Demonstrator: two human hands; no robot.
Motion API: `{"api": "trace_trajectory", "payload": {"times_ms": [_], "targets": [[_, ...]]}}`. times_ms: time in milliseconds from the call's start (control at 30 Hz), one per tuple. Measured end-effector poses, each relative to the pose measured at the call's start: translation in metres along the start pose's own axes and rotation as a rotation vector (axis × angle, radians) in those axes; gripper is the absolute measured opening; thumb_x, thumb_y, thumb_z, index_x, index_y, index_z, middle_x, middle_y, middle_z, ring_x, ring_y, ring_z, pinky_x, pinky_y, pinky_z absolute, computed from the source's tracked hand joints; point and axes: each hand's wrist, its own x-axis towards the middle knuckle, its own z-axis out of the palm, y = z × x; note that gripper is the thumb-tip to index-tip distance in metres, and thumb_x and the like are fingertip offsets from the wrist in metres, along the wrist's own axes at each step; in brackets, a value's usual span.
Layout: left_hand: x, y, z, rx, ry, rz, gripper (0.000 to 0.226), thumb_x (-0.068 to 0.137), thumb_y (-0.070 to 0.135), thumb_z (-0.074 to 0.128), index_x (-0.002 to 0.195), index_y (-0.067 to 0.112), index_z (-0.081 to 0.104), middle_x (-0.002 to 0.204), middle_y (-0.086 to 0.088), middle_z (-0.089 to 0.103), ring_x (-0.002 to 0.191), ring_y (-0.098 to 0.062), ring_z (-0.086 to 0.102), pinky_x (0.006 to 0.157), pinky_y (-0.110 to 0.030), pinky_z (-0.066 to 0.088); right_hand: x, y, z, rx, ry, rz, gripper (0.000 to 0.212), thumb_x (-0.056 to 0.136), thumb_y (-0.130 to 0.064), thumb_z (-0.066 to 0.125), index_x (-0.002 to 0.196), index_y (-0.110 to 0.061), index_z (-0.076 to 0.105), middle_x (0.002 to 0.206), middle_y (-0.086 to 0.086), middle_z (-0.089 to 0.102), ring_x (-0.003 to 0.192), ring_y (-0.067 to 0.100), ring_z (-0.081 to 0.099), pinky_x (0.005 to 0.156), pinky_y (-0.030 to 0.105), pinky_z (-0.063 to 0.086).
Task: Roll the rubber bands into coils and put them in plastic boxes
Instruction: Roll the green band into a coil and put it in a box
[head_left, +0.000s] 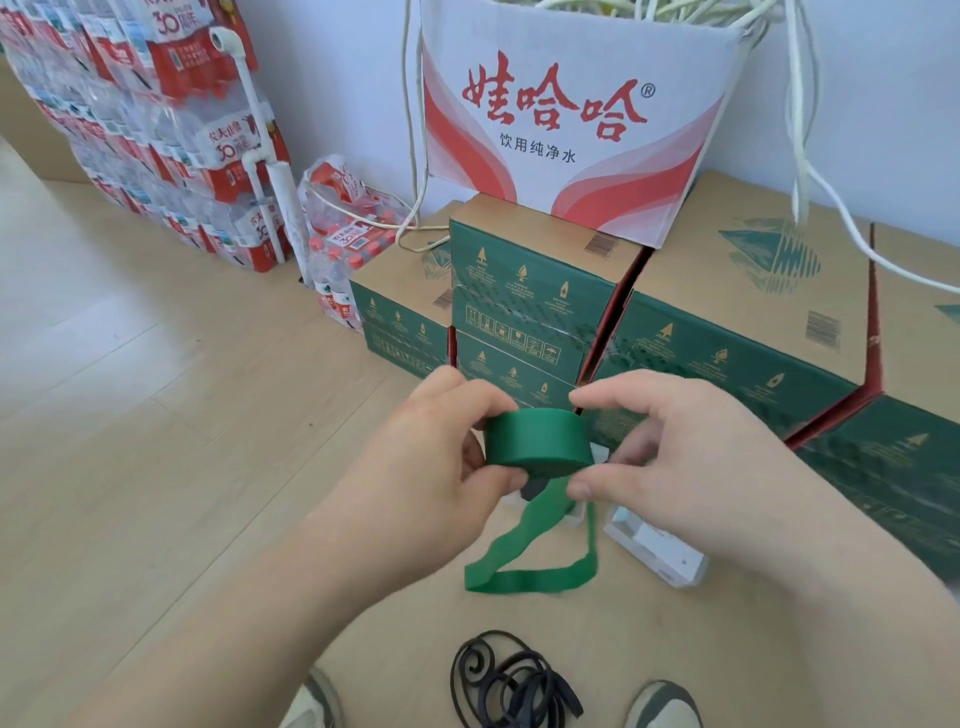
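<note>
Nearly wound: green coil (537, 439) held above the cardboard (415, 649), left hand (431, 457) curled round one side, right hand (670, 457) pinching the other between thumb and forefinger. Tail (530, 578) hangs unrolled. Black bands (524, 691) lie loose, uncoiled. Box (657, 553) waits nearby.

A single wide-angle view looks forward and steeply down from the person's head. The left hand (441, 462) and right hand (696, 457) sit close, mid-frame. The shoes (665, 705) touch the bottom edge, and the white carton (571, 171) by the wall reaches the top.
</note>
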Motion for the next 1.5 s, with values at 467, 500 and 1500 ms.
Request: {"api": "trace_trajectory", "payload": {"times_ms": [467, 500, 1500], "targets": [[-0.008, -0.003, 0.009, 0.215, 0.111, 0.165, 0.061, 0.079, 0.027, 0.082, 0.133, 0.039, 0.055, 0.114, 0.021, 0.050, 0.086, -0.003, 0.056, 0.069, -0.020, 0.048, -0.001, 0.003, 0.010, -0.101, 0.034, -0.138, 0.028, 0.076, -0.033, 0.085, 0.094, -0.032, 0.063, 0.071, -0.011, 0.057, 0.065, 0.004, 0.052, 0.059, 0.026, 0.039], [-0.009, 0.000, 0.011, 0.260, 0.083, 0.218, 0.059, 0.080, 0.028, 0.080, 0.132, 0.039, 0.054, 0.114, 0.019, 0.051, 0.087, -0.004, 0.055, 0.072, -0.023, 0.049, -0.001, 0.002, 0.012, -0.163, 0.029, -0.149, 0.029, 0.077, -0.036, 0.084, 0.095, -0.032, 0.061, 0.074, -0.014, 0.054, 0.070, 0.005, 0.051, 0.061, 0.028, 0.038], [-0.010, 0.010, 0.015, 0.222, 0.064, 0.085, 0.029, 0.082, 0.027, 0.074, 0.098, 0.038, 0.053, 0.093, 0.016, 0.055, 0.077, -0.007, 0.054, 0.070, -0.033, 0.050, -0.006, -0.002, 0.015, -0.310, 0.081, -0.176, 0.036, 0.078, -0.040, 0.078, 0.109, -0.048, 0.063, 0.086, -0.023, 0.059, 0.087, 0.003, 0.052, 0.076, 0.028, 0.049]]}}
